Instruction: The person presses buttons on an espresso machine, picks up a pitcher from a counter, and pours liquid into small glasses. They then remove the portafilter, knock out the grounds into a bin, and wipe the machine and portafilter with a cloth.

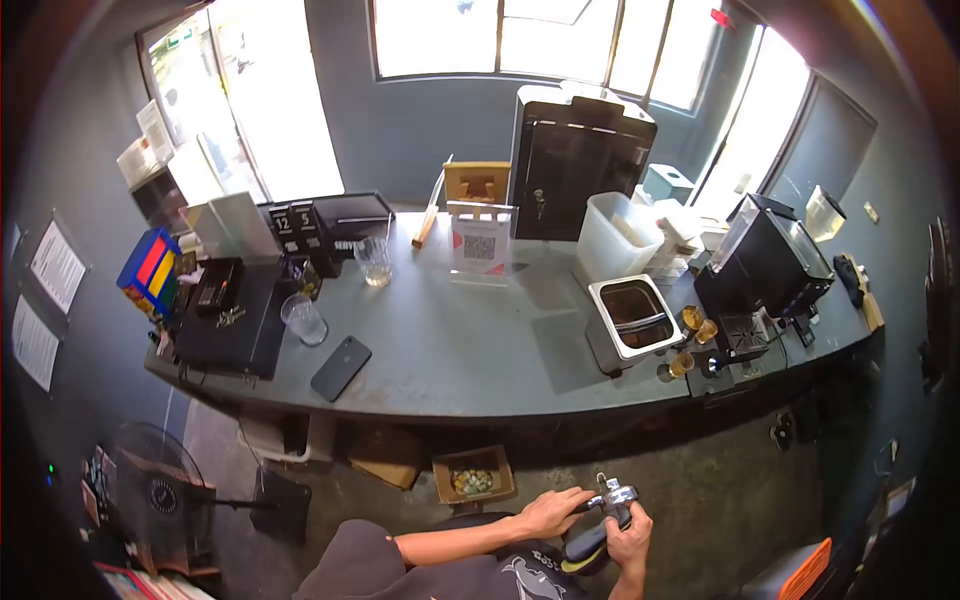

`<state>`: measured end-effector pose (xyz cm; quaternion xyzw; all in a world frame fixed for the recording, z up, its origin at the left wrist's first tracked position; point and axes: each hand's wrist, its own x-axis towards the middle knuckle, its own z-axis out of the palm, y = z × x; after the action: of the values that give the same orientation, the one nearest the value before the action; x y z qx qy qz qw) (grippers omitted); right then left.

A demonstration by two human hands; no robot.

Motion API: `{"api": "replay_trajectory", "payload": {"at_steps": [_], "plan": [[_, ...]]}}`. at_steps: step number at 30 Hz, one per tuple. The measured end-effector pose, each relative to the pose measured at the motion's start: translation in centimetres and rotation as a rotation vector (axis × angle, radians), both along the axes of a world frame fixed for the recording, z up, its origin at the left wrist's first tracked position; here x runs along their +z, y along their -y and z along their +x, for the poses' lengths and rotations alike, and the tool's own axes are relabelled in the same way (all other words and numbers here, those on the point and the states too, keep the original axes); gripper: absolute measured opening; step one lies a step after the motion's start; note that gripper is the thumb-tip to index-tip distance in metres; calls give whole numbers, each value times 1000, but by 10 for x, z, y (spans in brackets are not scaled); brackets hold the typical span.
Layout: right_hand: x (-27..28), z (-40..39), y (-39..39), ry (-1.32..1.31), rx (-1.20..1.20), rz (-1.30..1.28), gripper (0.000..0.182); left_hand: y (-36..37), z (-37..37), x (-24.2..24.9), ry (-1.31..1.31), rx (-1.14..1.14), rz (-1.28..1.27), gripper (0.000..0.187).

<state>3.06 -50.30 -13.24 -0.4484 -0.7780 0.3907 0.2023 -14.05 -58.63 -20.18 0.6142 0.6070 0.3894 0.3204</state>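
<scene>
Low in the head view, in front of my body, I hold a portafilter (618, 494) with a shiny metal head. My left hand (552, 513) is closed around its dark handle. My right hand (630, 540) is closed at the underside of the metal head, and part of its grip is hidden. Just below the hands is a dark item with a yellow-green edge (585, 552); what it is I cannot make out. The counter (470, 370) lies beyond both hands, which are apart from it.
On the counter's right stand a knock box (640, 352) with a bar across, several small glasses (680, 364) and a black coffee machine (775, 265). A phone (341, 368) and a tumbler (304, 320) sit left. A cardboard box (445, 490) and a fan (163, 495) are on the floor.
</scene>
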Motion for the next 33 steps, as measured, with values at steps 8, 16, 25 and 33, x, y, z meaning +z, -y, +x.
{"api": "replay_trajectory", "payload": {"at_steps": [8,16,25,33], "plan": [[62,-2,17,-182,-238,271,36,1,-31,34,223,10,151,41],[32,-29,30,57,-202,469,30,-8,-19,46,78,-21,185,44],[47,69,8,-417,-205,-189,33,-10,-11,9,260,-87,-24,47],[139,179,-143,-183,-225,369,48,-46,27,-14,377,11,-196,54]]}}
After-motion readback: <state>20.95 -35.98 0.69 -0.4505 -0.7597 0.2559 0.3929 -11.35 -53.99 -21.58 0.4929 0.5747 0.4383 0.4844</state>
